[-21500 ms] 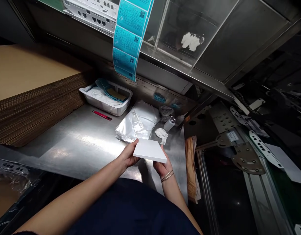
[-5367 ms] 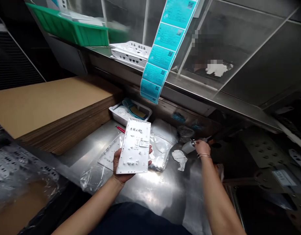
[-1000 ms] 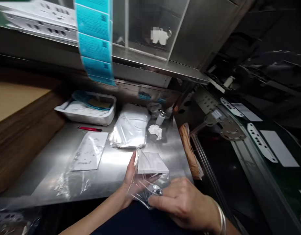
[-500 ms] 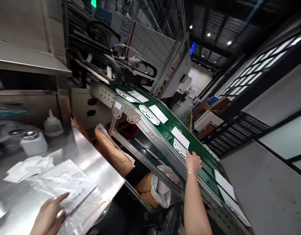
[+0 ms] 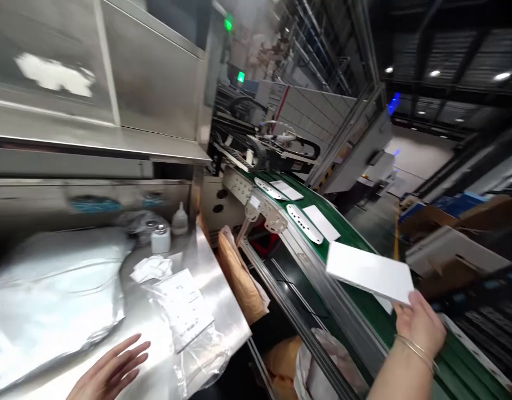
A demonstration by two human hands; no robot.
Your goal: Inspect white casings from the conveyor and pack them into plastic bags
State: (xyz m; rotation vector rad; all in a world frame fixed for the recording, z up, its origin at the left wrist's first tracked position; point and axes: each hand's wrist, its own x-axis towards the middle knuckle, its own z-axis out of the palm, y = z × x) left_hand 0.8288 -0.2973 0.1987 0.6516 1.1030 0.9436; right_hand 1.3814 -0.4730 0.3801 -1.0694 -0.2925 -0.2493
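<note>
Bag pile: a large silvery plastic bag (image 5: 51, 294) lies at the far left on the steel worktable (image 5: 222, 316), blurred.

Left hand: the left hand (image 5: 109, 369) hangs open above the table, its fingers (image 5: 130, 350) spread and holding nothing, near but apparently not touching a clear plastic bag (image 5: 197, 355).

Table items: a white plastic bottle (image 5: 179, 220) and a small capped jar (image 5: 159, 239) stand at the back; a crumpled white cloth (image 5: 151, 269) lies just in front of them, beside a printed white sheet (image 5: 183, 303) inside the clear bag.

Table edge: a brown paper sack (image 5: 239, 278) sits just beyond it.

Right hand: the right hand (image 5: 420, 325) grips a corner of a flat white panel (image 5: 370, 272), its fingers (image 5: 414, 300) curled on the panel's lower edge.

Panel: tilted, held above a green conveyor belt (image 5: 468, 366); whether it touches the belt I cannot tell.
</note>
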